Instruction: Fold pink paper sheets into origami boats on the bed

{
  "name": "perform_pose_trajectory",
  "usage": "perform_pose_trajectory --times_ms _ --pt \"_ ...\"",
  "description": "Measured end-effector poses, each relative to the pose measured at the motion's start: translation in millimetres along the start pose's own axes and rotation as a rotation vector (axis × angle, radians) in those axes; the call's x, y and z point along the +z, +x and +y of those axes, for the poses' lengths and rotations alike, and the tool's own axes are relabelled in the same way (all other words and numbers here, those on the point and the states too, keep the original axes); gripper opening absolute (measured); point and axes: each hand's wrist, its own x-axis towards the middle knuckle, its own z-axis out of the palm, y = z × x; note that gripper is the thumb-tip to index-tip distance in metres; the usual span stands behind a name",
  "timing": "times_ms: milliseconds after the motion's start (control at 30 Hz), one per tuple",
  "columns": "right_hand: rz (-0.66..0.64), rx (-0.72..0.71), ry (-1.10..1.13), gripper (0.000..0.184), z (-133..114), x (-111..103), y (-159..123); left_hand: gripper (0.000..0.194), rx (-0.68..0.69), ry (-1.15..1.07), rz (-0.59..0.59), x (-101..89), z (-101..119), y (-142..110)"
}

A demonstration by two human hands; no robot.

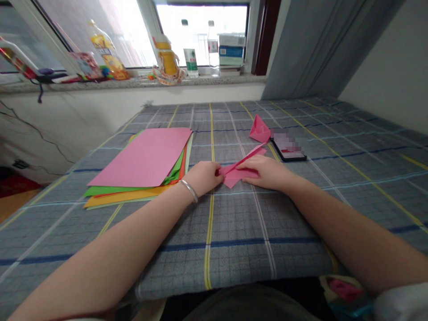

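Partly hidden, folded pink paper (234, 177)

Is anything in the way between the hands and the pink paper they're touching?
No, nothing visible is in the way. The left hand and the right hand are both right on the pink folded paper, touching it directly.

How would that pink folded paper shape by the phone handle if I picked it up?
The pink folded paper shape is probably very light, being only thin paper, so a nudge could tip it. Its creases likely give some stiffness, but a firm squeeze would probably crush it.
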Motion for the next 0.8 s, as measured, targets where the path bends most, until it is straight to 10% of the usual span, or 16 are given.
perform_pose_trajectory --times_ms 800 --pt "0.077 0.025 -0.254 0.032 -37.6 21.5 14.4 0.010 0.116 -0.249 -0.225 -10.6 -20.2 7.0"
